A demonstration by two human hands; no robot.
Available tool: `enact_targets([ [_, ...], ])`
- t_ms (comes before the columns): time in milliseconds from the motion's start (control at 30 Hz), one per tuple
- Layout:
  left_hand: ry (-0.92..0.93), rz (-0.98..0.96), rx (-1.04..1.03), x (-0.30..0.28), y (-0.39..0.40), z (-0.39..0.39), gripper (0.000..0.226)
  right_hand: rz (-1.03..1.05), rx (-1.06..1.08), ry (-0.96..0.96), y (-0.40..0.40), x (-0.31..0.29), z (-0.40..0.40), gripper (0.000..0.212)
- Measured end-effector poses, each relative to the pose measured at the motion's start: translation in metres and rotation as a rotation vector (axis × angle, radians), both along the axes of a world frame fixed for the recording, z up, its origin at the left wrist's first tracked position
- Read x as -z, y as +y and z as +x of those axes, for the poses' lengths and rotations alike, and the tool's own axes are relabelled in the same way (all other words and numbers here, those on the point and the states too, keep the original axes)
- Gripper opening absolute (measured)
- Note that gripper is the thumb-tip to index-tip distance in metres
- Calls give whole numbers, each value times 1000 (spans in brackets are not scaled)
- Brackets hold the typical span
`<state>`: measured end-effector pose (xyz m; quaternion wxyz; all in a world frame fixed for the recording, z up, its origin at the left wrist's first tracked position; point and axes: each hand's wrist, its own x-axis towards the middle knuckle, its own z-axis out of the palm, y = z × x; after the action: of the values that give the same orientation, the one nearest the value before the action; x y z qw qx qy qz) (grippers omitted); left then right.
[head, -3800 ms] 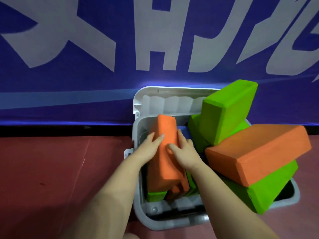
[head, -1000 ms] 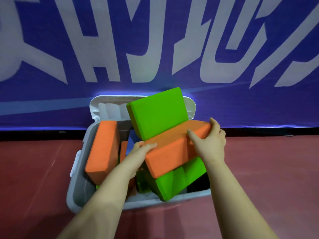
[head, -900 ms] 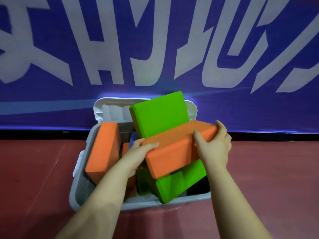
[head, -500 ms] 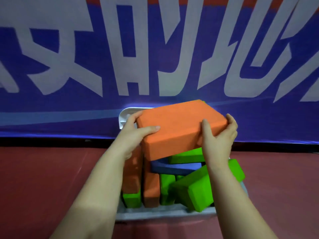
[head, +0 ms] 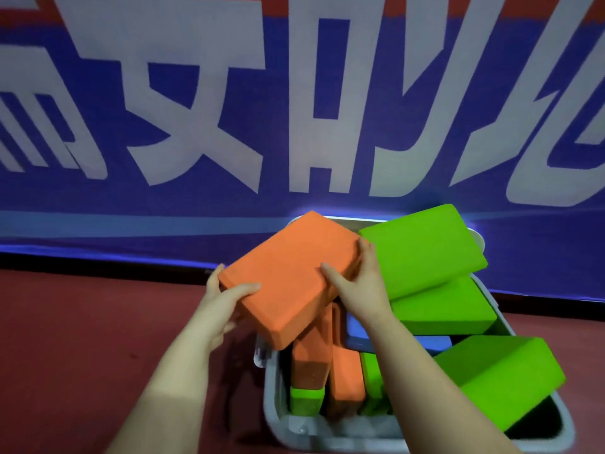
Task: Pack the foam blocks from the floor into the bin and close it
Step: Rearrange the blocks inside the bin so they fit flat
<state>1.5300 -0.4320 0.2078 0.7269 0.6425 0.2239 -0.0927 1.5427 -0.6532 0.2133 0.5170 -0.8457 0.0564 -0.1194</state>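
I hold an orange foam block tilted above the left side of the grey bin. My left hand grips its near left corner and my right hand grips its right edge. Inside the bin two orange blocks stand on end beside small green blocks. A blue block lies partly hidden under my right arm. Three large green blocks pile up on the right: one leaning at the back, one below it, one sticking out over the rim.
The bin sits on a dark red floor against a blue banner with large white characters. The bin's white lid stands open behind the green blocks, mostly hidden.
The orange block has swung left and tilted over the bin's left side, still in both hands. The view shifted left, so the bin now sits lower right.
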Motion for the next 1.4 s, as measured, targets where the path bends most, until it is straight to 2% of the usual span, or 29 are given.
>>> enact_targets([
  [100, 23, -68, -128, 16, -3, 9, 60, -3, -103, 73, 10, 12, 7, 94],
  [200, 31, -107, -146, 27, -17, 20, 54, -69, -181, 158, 20, 21, 7, 81],
  [300, 12, -134, -91, 32, -34, 31, 49, -162, -170, 181, 19, 31, 8, 78],
  [433, -6, 33, 25, 36, -41, 41, 59, -230, -162, 237, 14, 37, 14, 81],
  [600, -44, 361, 68, 45, -33, 45, 83, -424, -186, 300, 15, 29, 20, 77],
  [700, -23, 470, 98, 42, -33, 43, 87, -462, -157, 192, 10, 21, 9, 66],
  [867, -4, 781, 121, 23, -42, 39, 85, -634, -85, -107, -10, -1, -3, 42],
  [1000, -144, 1049, 220, 1, -71, 41, 78, -757, -21, -159, -37, -13, 0, 42],
  [1167, -380, 1115, 502, -17, -129, 57, 67, -909, -23, -25, -72, -20, 23, 59],
  [1300, -371, 1111, 565, -17, -160, 74, 66, -947, -107, 116, -93, -19, 42, 63],
  [1400, -334, 1047, 531, -9, -167, 82, 71, -961, -103, 31, -100, -19, 44, 55],
])
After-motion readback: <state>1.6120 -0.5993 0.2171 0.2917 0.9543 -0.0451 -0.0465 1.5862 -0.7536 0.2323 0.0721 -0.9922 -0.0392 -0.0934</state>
